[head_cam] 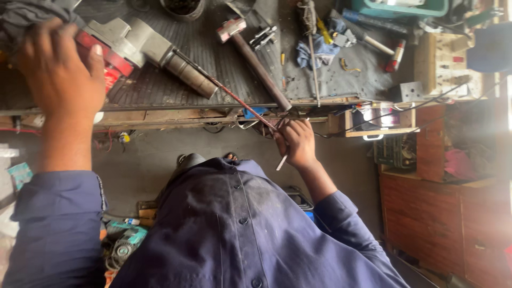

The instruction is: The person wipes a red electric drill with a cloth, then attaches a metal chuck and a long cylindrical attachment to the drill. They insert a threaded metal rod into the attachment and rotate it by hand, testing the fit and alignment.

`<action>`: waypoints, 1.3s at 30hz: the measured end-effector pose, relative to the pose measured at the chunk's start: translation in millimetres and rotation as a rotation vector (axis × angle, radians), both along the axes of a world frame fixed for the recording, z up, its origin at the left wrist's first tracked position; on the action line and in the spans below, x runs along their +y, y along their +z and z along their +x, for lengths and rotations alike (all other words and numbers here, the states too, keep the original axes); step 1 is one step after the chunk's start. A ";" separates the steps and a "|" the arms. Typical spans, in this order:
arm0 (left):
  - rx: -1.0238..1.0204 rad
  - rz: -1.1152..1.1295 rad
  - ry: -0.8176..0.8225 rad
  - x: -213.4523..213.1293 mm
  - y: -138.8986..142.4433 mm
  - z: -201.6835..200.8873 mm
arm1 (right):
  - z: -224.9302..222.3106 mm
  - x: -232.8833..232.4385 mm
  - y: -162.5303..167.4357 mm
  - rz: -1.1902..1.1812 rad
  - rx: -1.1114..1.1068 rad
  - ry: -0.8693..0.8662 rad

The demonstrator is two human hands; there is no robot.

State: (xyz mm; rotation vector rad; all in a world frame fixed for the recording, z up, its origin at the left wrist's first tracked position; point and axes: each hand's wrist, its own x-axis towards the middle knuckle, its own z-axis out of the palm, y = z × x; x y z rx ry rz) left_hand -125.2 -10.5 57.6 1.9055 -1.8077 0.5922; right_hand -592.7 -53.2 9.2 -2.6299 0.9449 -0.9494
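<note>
- My left hand (58, 74) lies over the red-and-grey end of the motor (136, 50) at the far left of the surface (176, 109), fingers curled down on it and thumb up. It holds the body down; I cannot see the fingertips, so I cannot tell how firm the hold is.
- The motor lies on its side, and its grey barrel (186, 74) points right and toward me. I judge that steady downward weight matters here, so the body does not roll on the ribbed mat (213, 53).
- A thin rod (234, 98) runs out of the barrel and slants down over the front edge of the surface. It is slim and would bend easily, so I want to work it in line with the barrel, not sideways.
- A hammer (250, 53) with a red-marked head lies just beside the rod, its handle reaching the same edge. I should keep the rod from catching on it.
- My right hand (296, 141) is closed round the rod's near end, just below the edge, and a short pale stick (281, 162) pokes out under the fist. A close grip near the tip gives me better control.
- Further right lie a blue rag (317, 50), a screwdriver (324, 31) and a grey block (408, 92), well apart from both hands.
</note>
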 end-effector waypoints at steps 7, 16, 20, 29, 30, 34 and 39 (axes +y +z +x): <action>0.027 0.066 0.101 -5.9 -14.9 3.6 | 0.5 15.3 -38.7 0.780 -0.396 -0.163; -0.004 0.057 0.095 -7.3 -9.2 3.8 | -10.8 -4.7 -29.5 2.244 -1.154 0.169; 0.021 0.078 0.092 -6.4 -9.4 3.4 | 9.1 9.3 -25.8 1.876 -1.062 -0.244; 0.004 0.078 0.105 -4.3 -7.5 -2.2 | 20.4 38.8 -52.8 0.794 -0.888 -0.280; 0.007 0.082 0.105 -4.1 -7.7 -2.6 | 17.4 39.1 -54.5 0.690 -0.859 -0.230; 0.002 0.087 0.107 -3.5 -9.6 -2.6 | 3.1 34.7 -58.0 0.294 -0.588 -0.168; -0.024 0.088 0.107 -3.4 -16.0 -1.9 | -16.1 21.7 -57.9 0.128 -0.373 0.019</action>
